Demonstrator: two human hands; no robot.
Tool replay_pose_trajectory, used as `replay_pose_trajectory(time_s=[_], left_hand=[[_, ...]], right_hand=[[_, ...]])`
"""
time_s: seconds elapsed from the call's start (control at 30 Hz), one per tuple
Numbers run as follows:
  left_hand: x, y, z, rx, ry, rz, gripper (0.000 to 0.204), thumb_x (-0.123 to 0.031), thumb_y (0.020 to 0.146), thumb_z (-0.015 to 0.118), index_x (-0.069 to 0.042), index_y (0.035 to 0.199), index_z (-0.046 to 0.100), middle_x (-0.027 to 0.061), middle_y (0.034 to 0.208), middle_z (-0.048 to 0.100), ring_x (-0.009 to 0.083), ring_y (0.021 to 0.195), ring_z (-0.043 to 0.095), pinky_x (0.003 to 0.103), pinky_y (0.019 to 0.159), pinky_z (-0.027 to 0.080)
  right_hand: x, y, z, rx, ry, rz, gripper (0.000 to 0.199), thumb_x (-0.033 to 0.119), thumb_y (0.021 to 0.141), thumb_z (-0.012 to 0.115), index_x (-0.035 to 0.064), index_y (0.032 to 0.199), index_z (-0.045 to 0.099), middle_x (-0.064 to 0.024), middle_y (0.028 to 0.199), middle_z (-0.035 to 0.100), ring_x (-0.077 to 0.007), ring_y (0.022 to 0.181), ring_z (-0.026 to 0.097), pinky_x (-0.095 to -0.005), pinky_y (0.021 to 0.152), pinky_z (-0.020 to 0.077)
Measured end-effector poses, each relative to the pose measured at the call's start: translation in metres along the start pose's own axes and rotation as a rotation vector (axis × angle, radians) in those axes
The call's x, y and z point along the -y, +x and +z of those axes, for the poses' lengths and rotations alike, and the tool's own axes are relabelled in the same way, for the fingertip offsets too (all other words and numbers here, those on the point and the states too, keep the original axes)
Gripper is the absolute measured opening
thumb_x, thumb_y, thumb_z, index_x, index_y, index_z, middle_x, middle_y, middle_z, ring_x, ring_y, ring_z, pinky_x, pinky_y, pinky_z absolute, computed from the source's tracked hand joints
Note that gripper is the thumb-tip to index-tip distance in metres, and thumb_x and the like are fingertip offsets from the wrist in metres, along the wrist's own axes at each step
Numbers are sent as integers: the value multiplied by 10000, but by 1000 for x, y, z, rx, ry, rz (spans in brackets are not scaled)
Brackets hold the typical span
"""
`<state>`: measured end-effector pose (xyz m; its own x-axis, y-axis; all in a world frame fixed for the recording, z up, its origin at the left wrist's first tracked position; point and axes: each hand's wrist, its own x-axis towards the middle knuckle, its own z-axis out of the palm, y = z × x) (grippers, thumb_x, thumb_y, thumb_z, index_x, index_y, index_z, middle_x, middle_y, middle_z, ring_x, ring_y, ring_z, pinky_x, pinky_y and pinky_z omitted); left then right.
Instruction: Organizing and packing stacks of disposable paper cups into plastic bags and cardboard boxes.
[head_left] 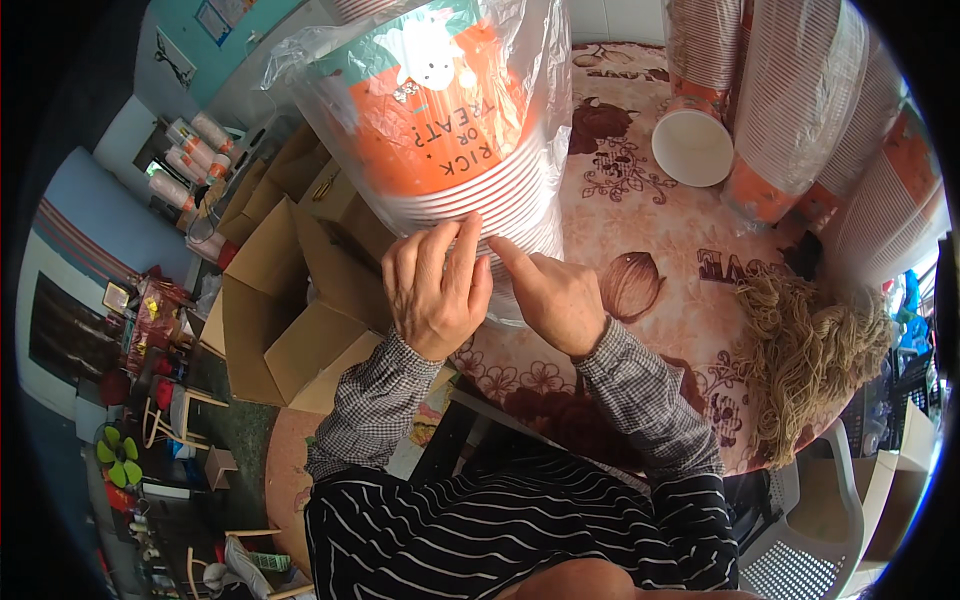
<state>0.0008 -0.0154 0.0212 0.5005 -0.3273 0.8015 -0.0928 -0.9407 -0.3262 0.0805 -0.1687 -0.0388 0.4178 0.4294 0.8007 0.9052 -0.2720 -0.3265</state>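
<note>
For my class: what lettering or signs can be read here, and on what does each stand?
Wording described, not copied:
Bagged cup stack: dark lettering on orange, readable, upside down in this view.
Floral tablecloth: dark red lettering, beside the string bundle and near the far edge.
Wall poster: any text too small to read.

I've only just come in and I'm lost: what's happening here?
A person has the left hand and right hand against a stack of orange cups in a clear plastic bag, near the white rims. Whether the fingers pinch the plastic is unclear. On the right of the table are more wrapped stacks and tan string; an open cardboard box is at left.
</note>
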Motion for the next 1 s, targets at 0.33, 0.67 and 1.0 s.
replay_pose_trajectory(time_s=[0.33, 0.67, 1.0], left_hand=[[-4, 10, -6, 21, 12, -13, 424, -144, 833, 709, -36, 1240, 658, 84, 1135, 621, 284, 1024, 573, 443, 916, 429], [0, 10, -9, 23, 77, 33, 404, -139, 830, 712, -64, 1225, 672, 64, 1148, 617, 264, 1042, 570, 434, 922, 423], [-1, 12, -9, 27, 77, 44, 393, -136, 828, 714, -59, 1212, 676, 59, 1218, 621, 257, 1087, 562, 425, 938, 418]], right_hand=[[0, 0, 0, 11, 3, 11, 474, 48, 857, 635, 133, 1320, 579, -36, 669, 613, -211, 566, 637, -344, 502, 502], [-1, -1, 2, -4, -1, 5, 481, 40, 861, 639, 131, 1329, 576, -37, 664, 615, -215, 556, 634, -347, 501, 503], [0, -1, 1, -2, 3, 8, 482, 41, 859, 637, 128, 1329, 579, -42, 672, 619, -215, 561, 636, -349, 504, 505]])
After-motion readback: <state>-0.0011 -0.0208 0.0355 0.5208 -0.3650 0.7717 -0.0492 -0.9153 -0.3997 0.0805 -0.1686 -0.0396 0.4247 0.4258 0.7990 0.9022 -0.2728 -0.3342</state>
